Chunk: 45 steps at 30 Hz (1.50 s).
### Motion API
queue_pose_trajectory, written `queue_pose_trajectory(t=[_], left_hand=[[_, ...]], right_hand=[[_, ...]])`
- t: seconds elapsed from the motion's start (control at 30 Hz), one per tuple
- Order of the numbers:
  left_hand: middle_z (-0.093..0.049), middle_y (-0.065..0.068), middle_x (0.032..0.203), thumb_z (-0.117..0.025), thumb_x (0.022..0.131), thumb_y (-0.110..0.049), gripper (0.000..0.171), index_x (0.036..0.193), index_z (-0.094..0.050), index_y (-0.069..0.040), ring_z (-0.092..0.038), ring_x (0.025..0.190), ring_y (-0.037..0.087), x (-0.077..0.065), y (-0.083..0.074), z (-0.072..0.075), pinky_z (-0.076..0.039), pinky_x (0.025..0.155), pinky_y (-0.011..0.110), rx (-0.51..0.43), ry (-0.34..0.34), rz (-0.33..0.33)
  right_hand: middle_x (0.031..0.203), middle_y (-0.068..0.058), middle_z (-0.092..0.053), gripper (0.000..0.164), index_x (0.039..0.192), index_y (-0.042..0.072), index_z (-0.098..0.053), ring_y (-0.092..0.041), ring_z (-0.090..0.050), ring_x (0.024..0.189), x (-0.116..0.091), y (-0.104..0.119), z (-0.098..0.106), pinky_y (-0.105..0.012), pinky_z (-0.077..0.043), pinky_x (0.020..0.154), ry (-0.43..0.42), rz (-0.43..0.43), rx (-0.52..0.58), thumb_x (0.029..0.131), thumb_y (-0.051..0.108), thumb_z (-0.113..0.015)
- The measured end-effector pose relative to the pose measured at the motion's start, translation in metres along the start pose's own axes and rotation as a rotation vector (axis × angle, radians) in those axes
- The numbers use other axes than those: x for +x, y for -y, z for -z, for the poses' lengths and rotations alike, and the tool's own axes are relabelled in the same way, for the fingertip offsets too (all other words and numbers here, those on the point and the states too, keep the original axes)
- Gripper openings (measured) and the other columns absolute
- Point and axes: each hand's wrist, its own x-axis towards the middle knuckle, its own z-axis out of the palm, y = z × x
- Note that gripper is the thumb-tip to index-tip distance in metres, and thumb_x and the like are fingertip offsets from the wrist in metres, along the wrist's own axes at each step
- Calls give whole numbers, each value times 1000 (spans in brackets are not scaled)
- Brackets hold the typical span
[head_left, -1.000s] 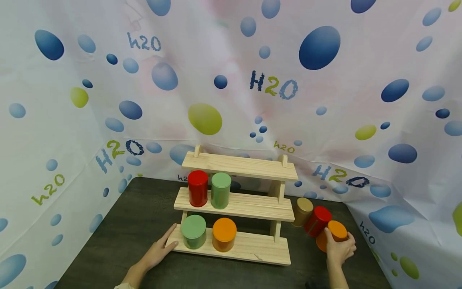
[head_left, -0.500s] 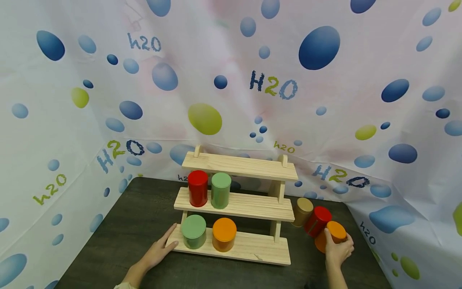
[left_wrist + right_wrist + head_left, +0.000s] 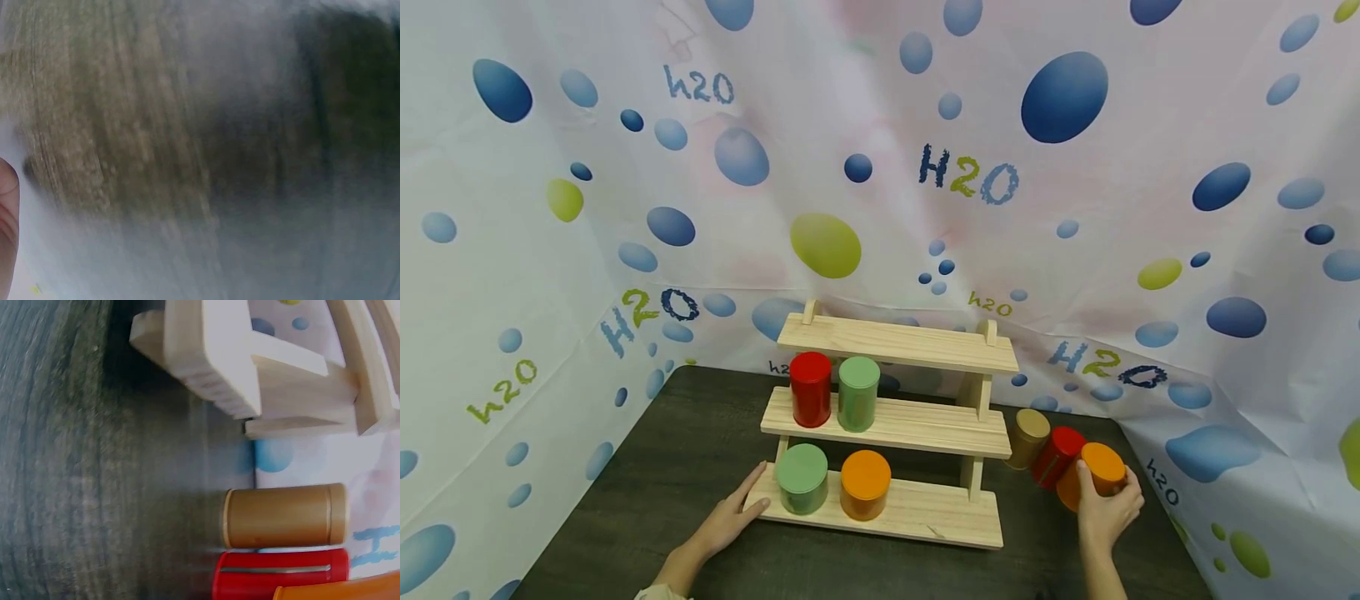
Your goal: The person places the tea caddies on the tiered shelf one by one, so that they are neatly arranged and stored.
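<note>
At the right of the head view, my right hand (image 3: 1108, 508) grips an orange canister (image 3: 1102, 463) with thumb and fingers around its sides. Right behind it stand a red canister (image 3: 1058, 457) and a gold canister (image 3: 1028, 437); the right wrist view shows the gold one (image 3: 284, 515) whole, with the orange one (image 3: 350, 590) at the bottom edge. My left hand (image 3: 726, 521) rests with extended fingers against the left end of a three-tier wooden shelf (image 3: 940, 510). On its bottom tier are a wide green canister (image 3: 802, 479) and another orange canister (image 3: 865, 486).
The middle tier holds a tall red canister (image 3: 810, 390) and a tall green canister (image 3: 858, 394) at its left half. A dark tabletop (image 3: 850, 571) lies underneath. A printed white curtain (image 3: 880, 125) closes off the back and sides.
Held by the right hand, the orange canister has risen a little and now overlaps more of the red one behind. The left hand and the shelf have stayed put.
</note>
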Motion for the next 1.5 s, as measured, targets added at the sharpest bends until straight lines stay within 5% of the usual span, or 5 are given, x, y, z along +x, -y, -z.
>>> queue_pose_trajectory(t=[0.23, 0.43, 1.27, 1.5], left_hand=[[-23, 23, 146, -50, 93, -39, 69, 147, -18, -12, -30, 125, 51, -1, 0, 0, -32, 92, 64, 3, 4, 6], [-23, 22, 146, -50, 93, -38, 69, 147, -18, -12, -30, 126, 50, -1, -2, 1, -31, 93, 64, 0, -1, 6], [-23, 21, 147, -51, 92, -39, 70, 147, -18, -12, -30, 126, 49, 1, 0, -1, -32, 93, 62, 2, -12, 5], [-23, 22, 147, -51, 92, -39, 69, 147, -18, -12, -30, 126, 49, 1, 1, -1, -33, 92, 62, 2, -10, 1]], right_hand=[[101, 7, -33, 67, 131, 0, -40, -7, -28, 92, -5, 15, -1, -27, -25, 80, 7, 37, 24, 78, 27, -71], [103, 13, -31, 65, 132, 1, -40, 7, -27, 87, -9, 29, -2, -16, -29, 74, 49, 52, 76, 79, 26, -70], [98, 18, -35, 53, 125, 0, -47, 1, -39, 87, -25, 76, -15, -13, -34, 71, 182, 234, 196, 79, 11, -70], [98, 14, -37, 53, 125, -3, -48, -1, -39, 85, -27, 102, -24, -12, -34, 68, 278, 297, 202, 77, 6, -70]])
